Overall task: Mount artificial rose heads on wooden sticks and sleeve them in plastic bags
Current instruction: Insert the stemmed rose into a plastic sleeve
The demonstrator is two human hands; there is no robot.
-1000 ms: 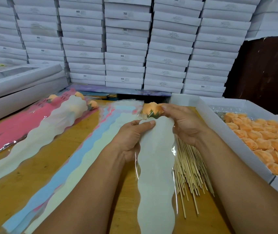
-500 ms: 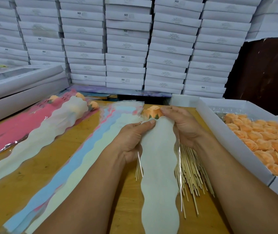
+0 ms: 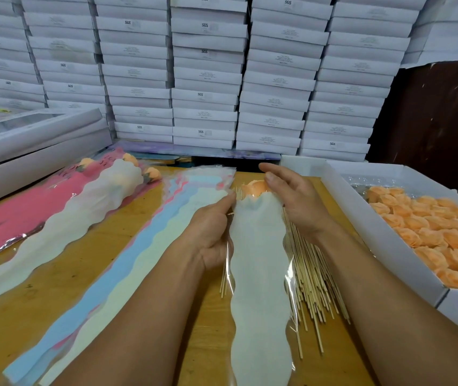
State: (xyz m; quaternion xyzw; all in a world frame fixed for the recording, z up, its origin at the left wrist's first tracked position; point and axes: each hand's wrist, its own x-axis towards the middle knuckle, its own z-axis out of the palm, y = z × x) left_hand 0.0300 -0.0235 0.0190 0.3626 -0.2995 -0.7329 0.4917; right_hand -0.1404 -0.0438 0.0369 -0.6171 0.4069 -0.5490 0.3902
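Note:
An orange rose head (image 3: 253, 188) pokes out of the top of a white wavy-edged plastic bag (image 3: 261, 274) that lies lengthwise on the wooden table between my arms. My left hand (image 3: 211, 227) pinches the bag's upper left edge between thumb and forefinger. My right hand (image 3: 297, 201) sits at the bag's upper right with fingers stretched out, its thumb touching the rose head. The stick inside the bag is hidden. A pile of loose wooden sticks (image 3: 314, 280) lies under and to the right of the bag.
A white box (image 3: 361, 227) full of orange rose heads (image 3: 431, 232) stands on the right. Left of my hands lies a stack of blue, pink and white bags (image 3: 144, 246), then sleeved roses (image 3: 105, 190). Long boxes (image 3: 27, 146) sit far left; stacked white boxes (image 3: 205, 79) fill the back.
The rose head has sunk lower into the bag's mouth. My right hand's fingers have loosened from around the rose and straightened. My left hand keeps its pinch on the bag edge.

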